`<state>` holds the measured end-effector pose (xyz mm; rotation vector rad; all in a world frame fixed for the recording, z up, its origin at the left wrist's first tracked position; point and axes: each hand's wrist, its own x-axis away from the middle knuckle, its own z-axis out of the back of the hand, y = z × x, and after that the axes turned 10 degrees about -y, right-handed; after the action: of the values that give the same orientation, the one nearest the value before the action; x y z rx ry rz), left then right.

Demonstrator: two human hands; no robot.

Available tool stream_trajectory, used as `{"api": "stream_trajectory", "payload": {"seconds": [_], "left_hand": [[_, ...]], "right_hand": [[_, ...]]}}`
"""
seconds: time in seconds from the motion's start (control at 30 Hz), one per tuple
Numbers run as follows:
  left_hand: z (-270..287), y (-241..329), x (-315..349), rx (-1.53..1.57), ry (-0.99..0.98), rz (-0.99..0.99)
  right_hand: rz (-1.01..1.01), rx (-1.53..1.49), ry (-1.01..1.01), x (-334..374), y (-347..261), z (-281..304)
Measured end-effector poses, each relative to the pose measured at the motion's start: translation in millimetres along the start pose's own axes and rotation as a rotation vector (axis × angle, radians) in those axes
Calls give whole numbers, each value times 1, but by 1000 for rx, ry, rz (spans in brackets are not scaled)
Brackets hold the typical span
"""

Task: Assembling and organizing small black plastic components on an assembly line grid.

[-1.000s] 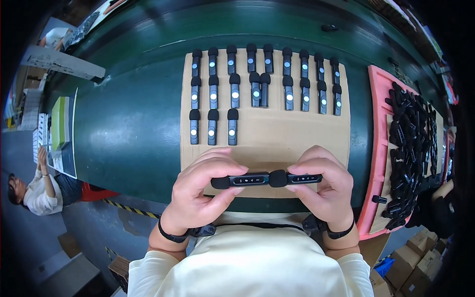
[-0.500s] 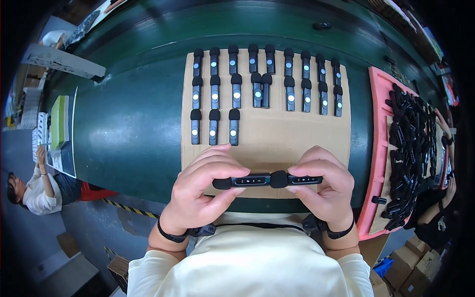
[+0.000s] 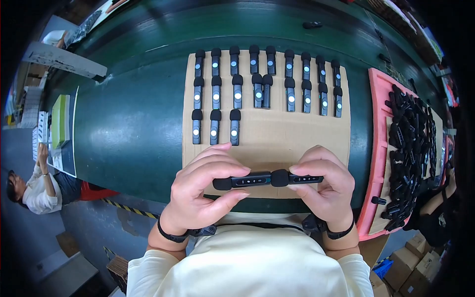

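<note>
My left hand (image 3: 195, 188) pinches a small black clip-on wireless microphone (image 3: 251, 180) with a foam tip, thumb below and fingers above. A second such microphone (image 3: 308, 179) is held the same way in my right hand (image 3: 329, 180). The two lie level, end to end, with the right one's foam tip (image 3: 280, 177) against the left one's body. Small marks show along their sides. Below them is a cardboard sheet (image 3: 277, 129) bearing rows of similar microphones, most with a lit round spot; one in the middle row (image 3: 267, 93) shows no light.
A pink foam tray (image 3: 374, 148) heaped with black microphones (image 3: 408, 133) stands at the right on the green table (image 3: 123, 128). Far left, a person (image 3: 39, 190) works beside a green box (image 3: 60, 121). Another person's dark sleeve (image 3: 435, 222) shows at far right. Cardboard boxes (image 3: 403, 267) sit lower right.
Both microphones have turned slightly in my fingers, so their marked sides look narrower. The co-worker's hand by the right tray has drawn back. The rows on the cardboard are unchanged.
</note>
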<state>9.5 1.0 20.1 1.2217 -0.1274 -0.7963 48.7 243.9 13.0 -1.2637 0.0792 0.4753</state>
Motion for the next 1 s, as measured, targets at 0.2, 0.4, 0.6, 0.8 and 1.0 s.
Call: {"api": "stream_trajectory", "payload": {"seconds": [0.2,0.4,0.6,0.8,1.0], "left_hand": [[-2,2,-3,-97,-47,16],[-4,-3,-3,-68,-49,31],[-11,-8,-2,24,-36,64],[-17,-12,-4,47,-49,53],[-15,-8,-5,-122,-79,-18]], "right_hand": [[9,-13,-35,0,-5,5],[-56,-340,157,4,-4,-4],[-15,96,-103,1,-5,-1],[19,152,-116,-5,-4,-17],[70,161,-94,-10,-4,-18]]}}
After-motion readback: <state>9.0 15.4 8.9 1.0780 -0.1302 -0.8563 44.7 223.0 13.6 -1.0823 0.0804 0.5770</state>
